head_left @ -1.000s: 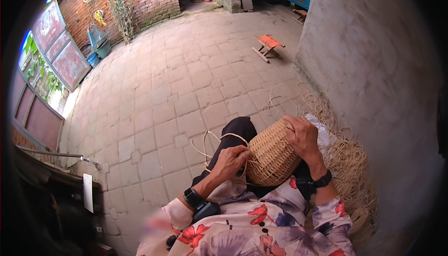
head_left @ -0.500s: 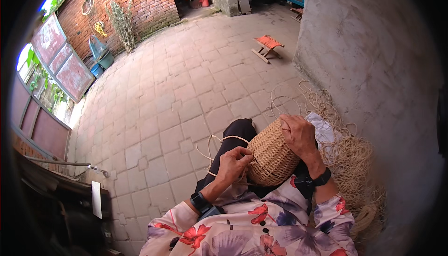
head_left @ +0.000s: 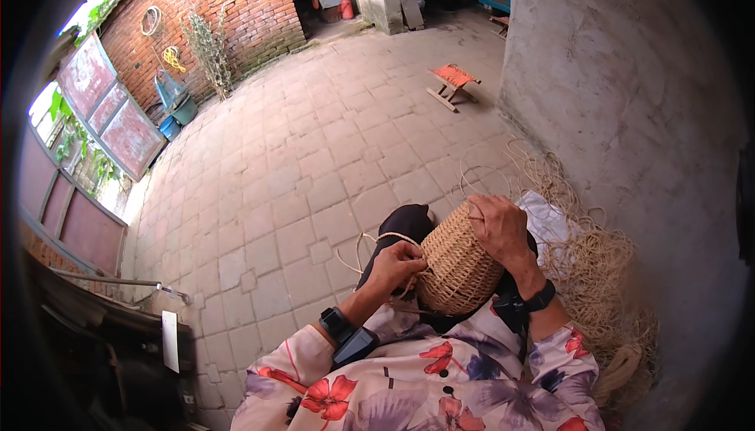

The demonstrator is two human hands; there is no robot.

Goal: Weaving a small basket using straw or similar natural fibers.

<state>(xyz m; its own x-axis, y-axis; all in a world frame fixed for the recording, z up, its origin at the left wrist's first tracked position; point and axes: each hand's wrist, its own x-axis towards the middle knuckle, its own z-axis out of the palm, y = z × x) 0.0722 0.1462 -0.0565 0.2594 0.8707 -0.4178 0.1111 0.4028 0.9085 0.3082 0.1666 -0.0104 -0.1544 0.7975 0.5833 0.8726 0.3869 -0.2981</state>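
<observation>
Head view: both hands on a woven basket (head_left: pixel 458 266)

The basket tilts on the lap (head_left: pixel 405 221). At its left, the left hand's (head_left: pixel 393 267) fingers pinch narrowly, contents hidden; at its upper right, the right hand's (head_left: pixel 503 230) fingers grip it. Tangled cord (head_left: pixel 602 270) lies rightward of it.

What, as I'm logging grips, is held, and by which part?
Basket, by its upper right side in the right hand; the left hand is at its left edge, grip unclear.

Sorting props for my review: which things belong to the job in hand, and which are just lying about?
Job:
- woven piece at right hand
- cord by left hand
- fibre heap, probably supply

Apparently incidental:
- orange stool
- yellow coil on wall
- blue bucket
</observation>
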